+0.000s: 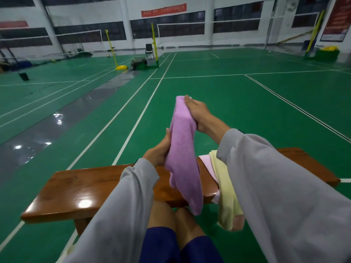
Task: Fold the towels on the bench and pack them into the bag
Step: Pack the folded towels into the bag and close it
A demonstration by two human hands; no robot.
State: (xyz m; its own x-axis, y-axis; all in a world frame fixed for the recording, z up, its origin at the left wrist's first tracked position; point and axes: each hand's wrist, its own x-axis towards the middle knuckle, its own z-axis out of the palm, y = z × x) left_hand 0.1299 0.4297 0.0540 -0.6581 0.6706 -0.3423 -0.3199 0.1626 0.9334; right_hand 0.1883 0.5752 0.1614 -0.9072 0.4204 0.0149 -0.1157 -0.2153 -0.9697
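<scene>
Nearest me, just past the bare knees, the glossy brown wooden bench [85, 186] carries a pale yellow terry towel [226, 196] that droops over its near edge. A light pink towel [208, 164] peeks out beside and partly beneath it, and the grey right sleeve hides part of both. Above the bench the lilac-purple terry towel [182, 149] hangs bunched lengthwise in the air. The left hand [158, 150] grips it about the middle, fingers curled round the cloth, and the right hand [199, 114] pinches its top end, raised higher and further out. For a clean fold I'd say it wants opening first: find two corners, shake it flat, lay it on the left stretch of the bench, then bring edge to edge. No bag shows close by. Beyond lies the green court with its yellow net posts.
</scene>
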